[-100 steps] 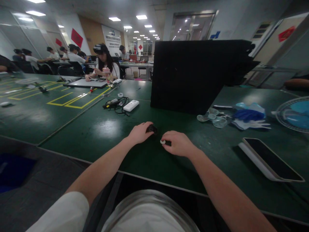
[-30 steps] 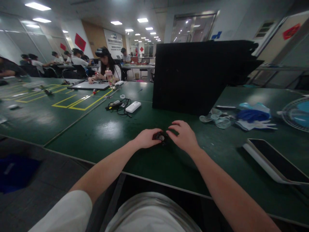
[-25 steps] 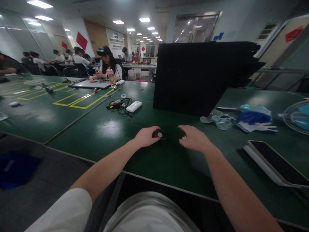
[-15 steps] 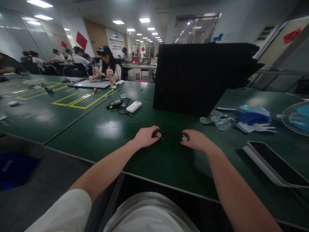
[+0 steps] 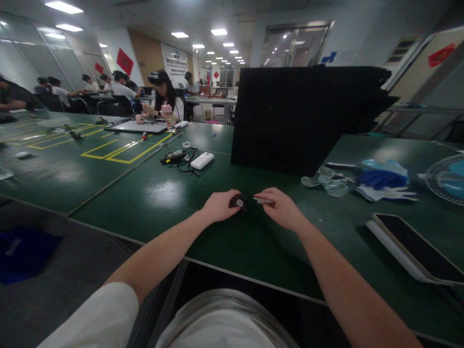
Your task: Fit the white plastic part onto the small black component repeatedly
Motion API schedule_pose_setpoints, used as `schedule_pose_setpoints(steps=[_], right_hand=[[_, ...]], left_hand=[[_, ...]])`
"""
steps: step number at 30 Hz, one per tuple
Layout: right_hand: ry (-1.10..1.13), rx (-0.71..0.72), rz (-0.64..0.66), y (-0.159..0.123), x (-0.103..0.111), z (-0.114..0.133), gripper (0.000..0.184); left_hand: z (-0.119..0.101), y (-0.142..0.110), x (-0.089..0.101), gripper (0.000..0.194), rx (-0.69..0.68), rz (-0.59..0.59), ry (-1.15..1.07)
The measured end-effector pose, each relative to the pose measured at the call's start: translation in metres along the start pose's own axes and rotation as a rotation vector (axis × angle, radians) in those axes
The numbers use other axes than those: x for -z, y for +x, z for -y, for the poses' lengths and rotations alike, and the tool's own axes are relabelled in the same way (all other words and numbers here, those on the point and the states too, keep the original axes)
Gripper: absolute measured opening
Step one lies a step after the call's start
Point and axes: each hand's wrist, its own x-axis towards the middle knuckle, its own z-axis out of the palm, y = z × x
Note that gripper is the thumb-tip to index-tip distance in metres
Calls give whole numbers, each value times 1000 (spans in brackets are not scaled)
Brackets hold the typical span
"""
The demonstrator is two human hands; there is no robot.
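Observation:
My left hand [image 5: 220,205] is closed on a small black part with a pale round hub [image 5: 240,203], held just over the green tabletop [image 5: 203,237]. Facing it from the right, my right hand [image 5: 281,207] pinches a small light-coloured piece [image 5: 264,200] whose narrow end points at the black part. A short gap lies between the two pieces. Both are too small for me to tell their exact kind.
A tall black panel [image 5: 282,121] stands beyond my hands. Left of it lie a white power bank [image 5: 202,160] and black cables [image 5: 177,157]. To the right are clear plastic cups [image 5: 335,187], white gloves [image 5: 386,193] and a tablet [image 5: 416,246]. A person [image 5: 165,99] sits across the table.
My right hand has moved left, closer to the black part, and turned so that its light piece points leftward. My left hand has stayed nearly in place.

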Motion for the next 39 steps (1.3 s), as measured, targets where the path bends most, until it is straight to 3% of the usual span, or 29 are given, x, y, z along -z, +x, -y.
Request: schedule_pose_setpoints(steps=[7,22,26,34,39], right_hand=[[-52,154,62,-4,-11,16,31],[-161,77,97,-5,-17,30,25],[-100,89,65,-3,-21,26,35],[-170,-247,-36,-1,-13,29,48],[-143,-322,-146,-3,4,25,65]], left_hand=[[-2,0,-9,46,-16,-25,-24],[-5,0,-10,48,-55,6,-92],[-4,0,-12,45,-29,10,-107],[-5,0,-10,48,-10,13,-122],[-5,-1,-8,51,-7,21,-133]])
